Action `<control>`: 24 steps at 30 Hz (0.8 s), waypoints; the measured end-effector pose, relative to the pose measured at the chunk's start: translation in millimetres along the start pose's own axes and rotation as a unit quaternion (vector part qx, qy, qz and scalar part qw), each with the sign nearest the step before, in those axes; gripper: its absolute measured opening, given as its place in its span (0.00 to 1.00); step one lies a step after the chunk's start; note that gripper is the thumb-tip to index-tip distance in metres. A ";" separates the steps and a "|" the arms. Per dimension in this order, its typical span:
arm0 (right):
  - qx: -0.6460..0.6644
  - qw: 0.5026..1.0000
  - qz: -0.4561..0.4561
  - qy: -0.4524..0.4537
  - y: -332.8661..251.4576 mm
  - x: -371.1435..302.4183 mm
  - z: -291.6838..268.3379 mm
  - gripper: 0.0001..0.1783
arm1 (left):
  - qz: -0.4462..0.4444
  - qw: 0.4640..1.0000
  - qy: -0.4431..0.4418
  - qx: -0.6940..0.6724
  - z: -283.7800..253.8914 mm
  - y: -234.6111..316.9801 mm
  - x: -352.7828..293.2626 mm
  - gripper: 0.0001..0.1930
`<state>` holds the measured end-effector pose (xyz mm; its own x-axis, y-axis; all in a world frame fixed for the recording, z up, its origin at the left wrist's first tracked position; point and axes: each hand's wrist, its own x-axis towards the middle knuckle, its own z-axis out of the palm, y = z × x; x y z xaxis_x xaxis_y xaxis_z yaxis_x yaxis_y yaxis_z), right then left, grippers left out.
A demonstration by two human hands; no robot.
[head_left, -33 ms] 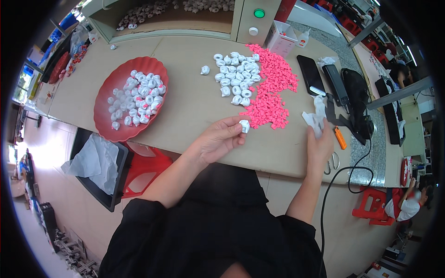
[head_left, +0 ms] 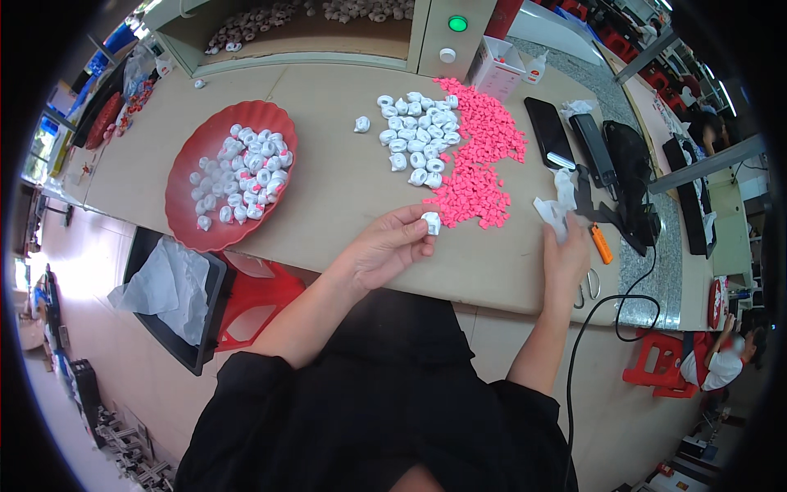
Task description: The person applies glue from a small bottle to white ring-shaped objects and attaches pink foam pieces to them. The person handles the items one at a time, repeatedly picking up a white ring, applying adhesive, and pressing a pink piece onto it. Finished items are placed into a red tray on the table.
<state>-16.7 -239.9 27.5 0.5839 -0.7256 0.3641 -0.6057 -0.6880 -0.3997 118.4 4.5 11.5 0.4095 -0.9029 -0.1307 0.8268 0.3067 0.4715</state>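
Note:
My left hand [head_left: 385, 250] pinches one small white piece [head_left: 430, 222] between thumb and fingertips, just in front of the pink pile. The piece is rounded and knobbly, with a darker mark on its face. My right hand [head_left: 566, 258] is closed around a white tissue [head_left: 552, 215] at the right of the table; its fingertips are partly hidden. Similar white pieces [head_left: 420, 131] lie grouped beside a spread of small pink pieces [head_left: 484, 135]. More white pieces [head_left: 261, 160], several with pink parts on them, fill a red scalloped bowl [head_left: 184, 201] on the left.
A black phone [head_left: 548, 131], a dark oblong device [head_left: 592, 149], an orange cutter [head_left: 602, 244] and scissors [head_left: 592, 285] lie on the right, near a black cable [head_left: 571, 361]. A lit cabinet [head_left: 287, 61] stands behind. A black tray [head_left: 197, 348] with white sheets sits lower left.

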 end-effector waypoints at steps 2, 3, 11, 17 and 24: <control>-0.091 0.996 -0.021 -0.009 4.1 3.2 -1.4 0.15 | 0.012 1.000 -0.005 -0.011 -0.9 -1.5 0.7 0.16; -0.086 0.996 -0.025 -0.011 6.2 3.5 -1.0 0.15 | 0.013 1.000 -0.008 -0.014 -1.2 -2.4 0.9 0.16; 0.279 0.960 0.029 -0.018 -26.5 -27.5 -26.9 0.07 | 0.026 1.000 -0.007 0.011 1.7 -5.4 -2.5 0.15; 0.541 0.793 0.141 -0.243 -59.2 -64.1 -28.1 0.05 | 0.053 0.996 -0.009 0.071 3.1 -9.5 -5.9 0.15; 0.669 0.649 0.237 -0.273 -80.5 -78.7 -11.8 0.07 | 0.108 0.986 0.011 0.125 9.1 -13.2 -8.2 0.14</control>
<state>-20.2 -127.6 40.9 0.8293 -0.4876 -0.2728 0.0116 0.5033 -0.8641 100.7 5.1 14.2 0.5764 -0.8169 -0.0207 0.5996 0.4056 0.6899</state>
